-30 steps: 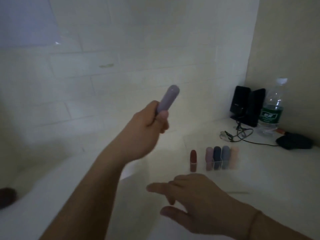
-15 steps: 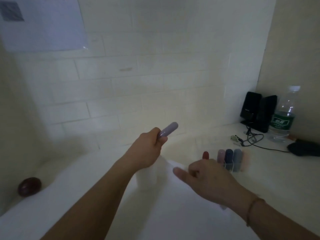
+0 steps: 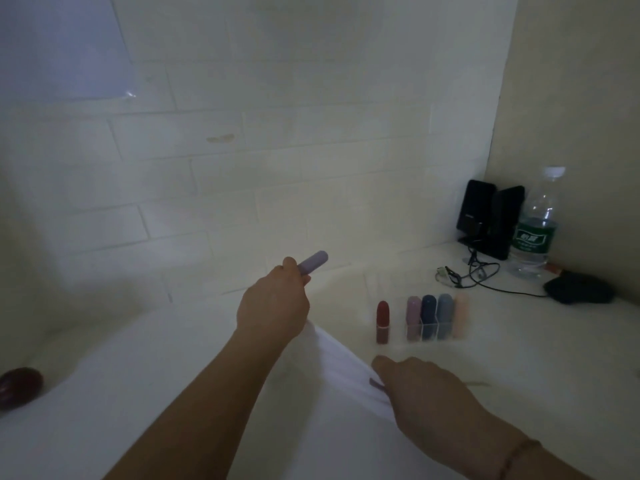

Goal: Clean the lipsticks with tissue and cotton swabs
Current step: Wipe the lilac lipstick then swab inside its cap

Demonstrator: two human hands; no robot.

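My left hand (image 3: 273, 306) grips a pale purple lipstick tube (image 3: 313, 262), held up above the white counter and pointing toward the tiled wall. A white tissue (image 3: 332, 362) hangs from under that hand down to my right hand (image 3: 426, 393), which pinches its edge. A small purple piece (image 3: 377, 384) shows at those fingertips; what it is cannot be told. A dark red lipstick (image 3: 383, 322) stands upright on the counter. Beside it, a clear organiser (image 3: 429, 332) holds several capped lipsticks.
At the back right corner stand a black device (image 3: 488, 216) with a tangled cable (image 3: 474, 275), a water bottle (image 3: 535, 230) and a dark lump (image 3: 578, 289). A dark red round object (image 3: 19, 386) lies far left. A paper sheet (image 3: 59, 46) hangs on the wall.
My left hand came down from high up with the purple lipstick. My right hand went from spread fingers over the counter to pinching the tissue.
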